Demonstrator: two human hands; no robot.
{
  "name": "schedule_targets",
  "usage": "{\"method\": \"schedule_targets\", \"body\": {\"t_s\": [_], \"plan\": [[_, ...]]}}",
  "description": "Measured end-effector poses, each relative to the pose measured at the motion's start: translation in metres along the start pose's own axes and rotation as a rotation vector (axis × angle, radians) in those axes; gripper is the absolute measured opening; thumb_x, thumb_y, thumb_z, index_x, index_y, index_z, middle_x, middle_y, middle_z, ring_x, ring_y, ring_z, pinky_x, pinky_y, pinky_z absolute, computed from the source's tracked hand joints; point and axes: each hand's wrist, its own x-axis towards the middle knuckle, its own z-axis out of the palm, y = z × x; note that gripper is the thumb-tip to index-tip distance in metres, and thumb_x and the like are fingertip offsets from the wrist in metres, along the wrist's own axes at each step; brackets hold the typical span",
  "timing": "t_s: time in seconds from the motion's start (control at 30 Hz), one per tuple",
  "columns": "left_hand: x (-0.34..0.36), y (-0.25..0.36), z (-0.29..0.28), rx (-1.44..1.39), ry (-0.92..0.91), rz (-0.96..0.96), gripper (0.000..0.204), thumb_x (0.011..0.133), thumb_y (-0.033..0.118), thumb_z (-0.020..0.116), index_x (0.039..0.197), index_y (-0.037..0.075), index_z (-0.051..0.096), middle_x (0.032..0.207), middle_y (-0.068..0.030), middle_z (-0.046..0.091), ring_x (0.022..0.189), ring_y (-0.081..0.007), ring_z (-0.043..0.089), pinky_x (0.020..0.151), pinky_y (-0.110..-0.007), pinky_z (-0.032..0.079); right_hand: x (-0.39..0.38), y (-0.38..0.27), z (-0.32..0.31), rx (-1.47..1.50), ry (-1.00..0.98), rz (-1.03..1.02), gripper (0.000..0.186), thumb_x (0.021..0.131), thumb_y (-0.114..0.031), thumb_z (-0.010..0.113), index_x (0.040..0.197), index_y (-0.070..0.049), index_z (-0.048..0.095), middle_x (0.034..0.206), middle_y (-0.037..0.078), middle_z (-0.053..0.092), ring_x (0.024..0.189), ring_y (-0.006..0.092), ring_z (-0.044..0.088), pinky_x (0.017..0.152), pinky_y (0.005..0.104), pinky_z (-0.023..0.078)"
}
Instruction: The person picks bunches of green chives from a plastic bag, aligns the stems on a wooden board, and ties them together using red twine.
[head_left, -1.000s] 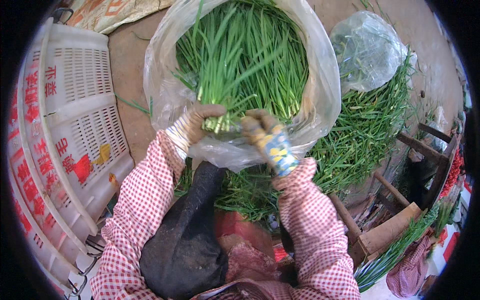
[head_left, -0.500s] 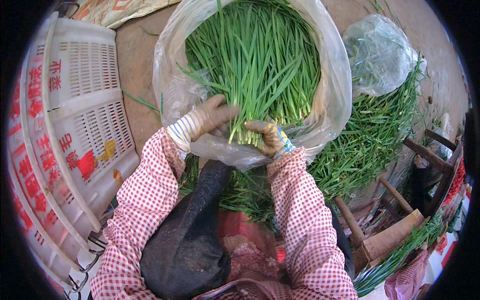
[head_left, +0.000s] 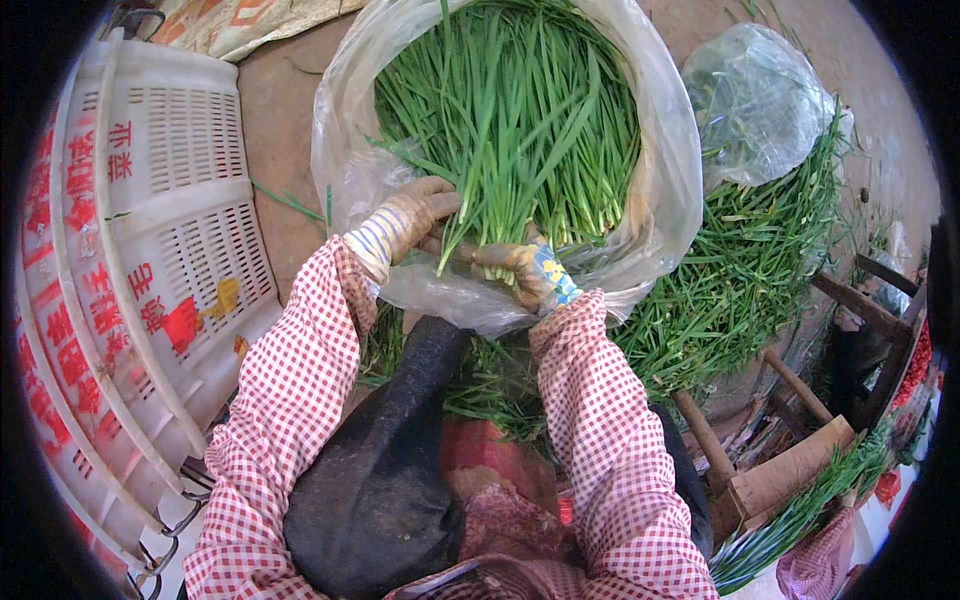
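Observation:
A big clear plastic bag [head_left: 668, 130] stands in front of me, its mouth folded wide. Long green garlic chives [head_left: 500, 110] fill it, pale cut ends toward me. My right hand [head_left: 525, 270], in a soiled glove with a patterned cuff, is closed round the base of a bunch at the bag's near side. On the bunch's left edge, my left hand [head_left: 405, 220], gloved with a striped cuff, has its thumb and curled fingers at the stalks. Its fingertips are partly hidden by the leaves. One stalk slants out between my two hands.
White slatted plastic crates [head_left: 190, 160] with red markings lean at the left. To the right is a heap of loose chives [head_left: 740, 270] with another clear bag [head_left: 760, 105] on top. A wooden stool [head_left: 790, 470] lies at lower right, beside more chives [head_left: 800, 510].
My left hand has moved slightly down and left and its blur is gone. The right fingers now reach further left under the stalk ends. A stalk has swung out to the left.

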Motion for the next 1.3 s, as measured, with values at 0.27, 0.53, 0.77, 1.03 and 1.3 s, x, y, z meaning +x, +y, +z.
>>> {"method": "schedule_targets", "body": {"t_s": [0.27, 0.53, 0.77, 1.03, 1.3], "plan": [[-0.005, -0.038, 0.031, 0.858, 0.110, 0.278, 0.044, 0.080, 0.009, 0.056, 0.122, -0.005, 0.050, 0.100, -0.0282, 0.061, 0.095, -0.0397, 0.062, 0.084, -0.042, 0.051, -0.002, -0.004, 0.025, 0.011, 0.131, -0.043, 0.100, 0.070, -0.022, 0.086, 0.147, -0.002, 0.026, 0.127, 0.016, 0.057, 0.119, 0.0279, 0.054, 0.098, 0.0415, 0.046], [-0.034, -0.022, 0.020, 0.628, -0.062, 0.365, 0.036, 0.080, 0.013, 0.066, 0.110, -0.004, 0.058, 0.091, -0.0140, 0.064, 0.082, -0.0222, 0.063, 0.073, -0.033, 0.051, 0.001, -0.043, 0.032, -0.222, 0.247, 0.109, 0.038, 0.082, -0.025, 0.074, 0.112, -0.004, 0.068, 0.117, 0.011, 0.064, 0.110, 0.0239, 0.059, 0.088, 0.0424, 0.051], [-0.089, -0.078, 0.015, -0.168, -0.340, 0.231, 0.027, 0.085, 0.027, 0.071, 0.097, 0.003, 0.066, 0.087, -0.0022, 0.065, 0.078, -0.0108, 0.060, 0.073, -0.028, 0.050, -0.113, -0.026, 0.040, 0.124, -0.016, 0.153, 0.033, 0.083, -0.017, 0.071, 0.111, 0.001, 0.065, 0.098, 0.011, 0.071, 0.070, 0.0158, 0.065, 0.060, 0.0269, 0.055], [-0.164, -0.017, 0.082, -0.565, -0.894, 0.385, 0.077, 0.077, 0.053, 0.075, 0.135, 0.010, 0.051, 0.126, -0.0130, 0.061, 0.114, -0.0267, 0.060, 0.099, -0.043, 0.047, -0.254, -0.009, 0.114, -0.038, -0.027, 0.004, 0.035, 0.082, -0.010, 0.069, 0.115, -0.001, 0.062, 0.098, 0.011, 0.070, 0.071, 0.0150, 0.067, 0.060, 0.0264, 0.056], [-0.324, 0.067, 0.140, -0.376, -0.828, 0.837, 0.062, 0.077, 0.029, 0.078, 0.128, 0.004, 0.054, 0.110, -0.0107, 0.065, 0.100, -0.0253, 0.065, 0.091, -0.042, 0.053, -0.387, -0.081, 0.154, -1.243, -0.189, -0.555, 0.066, 0.079, -0.030, 0.077, 0.133, 0.001, 0.052, 0.118, 0.012, 0.064, 0.103, 0.0223, 0.063, 0.084, 0.0352, 0.052]]}}
